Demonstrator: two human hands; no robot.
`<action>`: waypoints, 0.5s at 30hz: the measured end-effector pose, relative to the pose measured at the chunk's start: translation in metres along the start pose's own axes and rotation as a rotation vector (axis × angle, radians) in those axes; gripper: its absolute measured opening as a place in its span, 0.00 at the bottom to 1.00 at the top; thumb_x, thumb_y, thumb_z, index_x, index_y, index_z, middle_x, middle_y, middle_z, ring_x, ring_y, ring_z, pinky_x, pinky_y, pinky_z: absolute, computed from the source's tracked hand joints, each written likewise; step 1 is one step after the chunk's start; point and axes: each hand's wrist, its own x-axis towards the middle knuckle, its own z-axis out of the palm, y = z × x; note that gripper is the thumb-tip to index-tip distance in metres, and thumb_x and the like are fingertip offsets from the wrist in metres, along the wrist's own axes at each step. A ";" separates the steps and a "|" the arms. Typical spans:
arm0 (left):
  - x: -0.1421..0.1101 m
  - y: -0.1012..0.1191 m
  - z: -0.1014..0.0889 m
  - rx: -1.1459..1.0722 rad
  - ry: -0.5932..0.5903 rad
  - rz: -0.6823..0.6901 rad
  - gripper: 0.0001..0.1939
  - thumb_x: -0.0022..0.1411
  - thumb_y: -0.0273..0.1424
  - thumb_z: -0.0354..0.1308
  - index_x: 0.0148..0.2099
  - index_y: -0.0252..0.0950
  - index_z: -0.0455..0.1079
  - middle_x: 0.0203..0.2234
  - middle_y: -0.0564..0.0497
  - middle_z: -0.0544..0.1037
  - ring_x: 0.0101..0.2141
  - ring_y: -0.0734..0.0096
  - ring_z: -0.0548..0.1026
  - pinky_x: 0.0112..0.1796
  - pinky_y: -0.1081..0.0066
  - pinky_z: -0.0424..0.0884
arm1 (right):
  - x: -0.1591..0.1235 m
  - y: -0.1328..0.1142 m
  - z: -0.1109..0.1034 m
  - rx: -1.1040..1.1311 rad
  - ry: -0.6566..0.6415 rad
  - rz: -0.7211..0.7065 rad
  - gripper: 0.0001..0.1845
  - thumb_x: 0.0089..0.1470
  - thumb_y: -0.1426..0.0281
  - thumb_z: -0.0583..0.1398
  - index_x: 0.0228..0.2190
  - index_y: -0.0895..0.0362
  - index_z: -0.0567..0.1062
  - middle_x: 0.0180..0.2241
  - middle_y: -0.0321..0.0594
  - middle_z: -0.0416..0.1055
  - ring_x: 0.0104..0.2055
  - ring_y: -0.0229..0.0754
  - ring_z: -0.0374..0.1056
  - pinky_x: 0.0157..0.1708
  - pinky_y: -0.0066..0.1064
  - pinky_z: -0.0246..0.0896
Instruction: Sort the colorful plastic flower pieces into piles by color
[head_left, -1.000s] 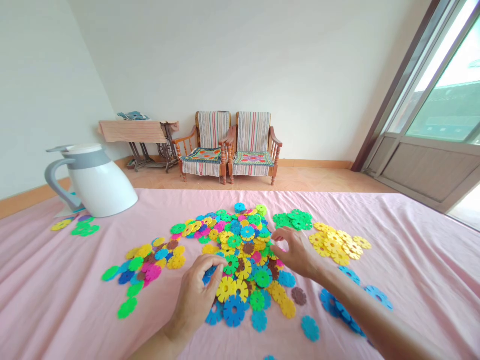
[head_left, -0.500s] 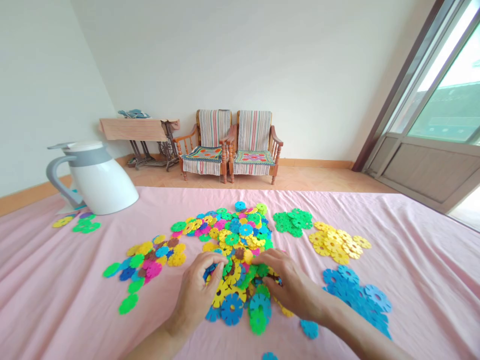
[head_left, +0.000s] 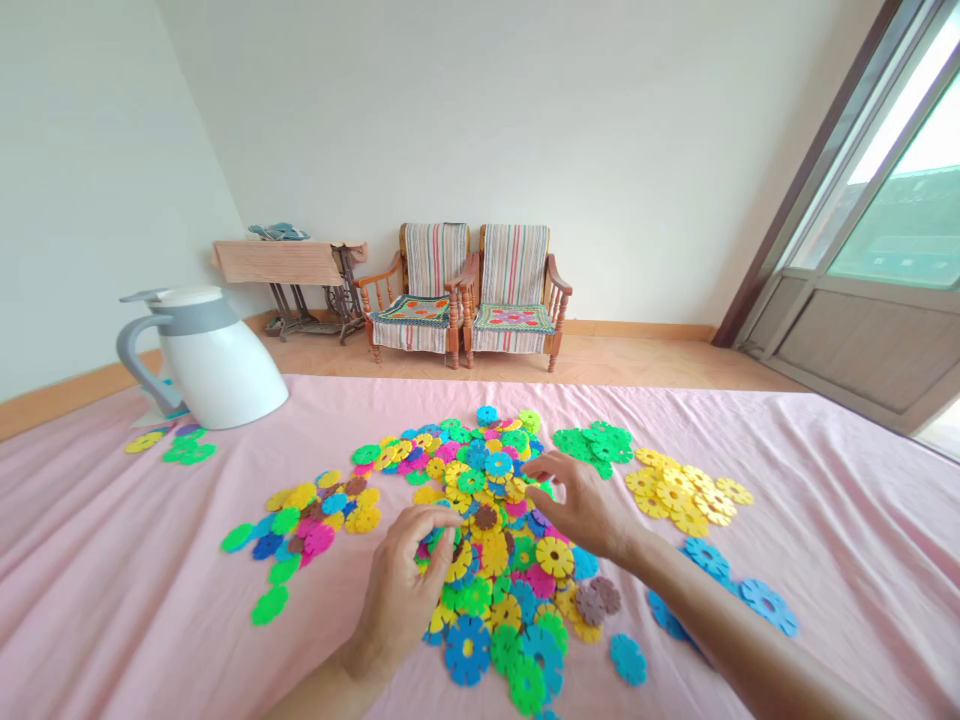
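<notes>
A mixed pile of notched plastic flower discs (head_left: 493,552) in several colours spreads across the middle of the pink cloth. My left hand (head_left: 405,580) rests against the pile's left side, its fingers bent and the thumb a little apart; discs show through the gap, and I see none gripped. Over the right part of the pile is my right hand (head_left: 581,505), thumb and fingers apart with nothing between them. A yellow disc (head_left: 554,557) and brown discs (head_left: 592,602) lie below it. My right forearm hides part of the blue discs (head_left: 705,558).
Green discs (head_left: 596,442) and yellow discs (head_left: 686,490) form separate groups at the right. A smaller mixed group (head_left: 307,515) lies left of the pile. A white and grey jug (head_left: 225,365) stands at the back left. Beyond the table are two wooden chairs (head_left: 514,315).
My right hand has moved up and away from the pile's middle, uncovering discs there. My left hand has stayed nearly in place. The view has shifted slightly.
</notes>
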 end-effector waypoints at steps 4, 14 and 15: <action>0.012 0.006 -0.004 0.067 -0.062 0.078 0.10 0.64 0.33 0.51 0.40 0.40 0.73 0.39 0.47 0.78 0.43 0.62 0.74 0.46 0.63 0.70 | 0.026 0.024 0.012 -0.211 0.031 0.030 0.17 0.54 0.63 0.57 0.44 0.58 0.73 0.40 0.45 0.74 0.43 0.46 0.69 0.44 0.35 0.63; 0.133 -0.062 0.010 0.510 -0.243 0.043 0.17 0.59 0.23 0.49 0.47 0.38 0.73 0.45 0.47 0.77 0.48 0.61 0.73 0.51 0.63 0.64 | 0.094 0.022 0.034 -0.396 -0.075 0.016 0.27 0.55 0.52 0.53 0.41 0.62 0.74 0.42 0.55 0.74 0.51 0.57 0.63 0.47 0.47 0.53; 0.142 -0.069 0.015 0.532 -0.256 0.028 0.16 0.58 0.23 0.49 0.46 0.38 0.73 0.45 0.46 0.78 0.47 0.61 0.73 0.51 0.62 0.64 | 0.099 0.023 0.037 -0.413 -0.084 0.019 0.27 0.55 0.52 0.53 0.40 0.62 0.75 0.41 0.55 0.75 0.50 0.58 0.63 0.47 0.48 0.52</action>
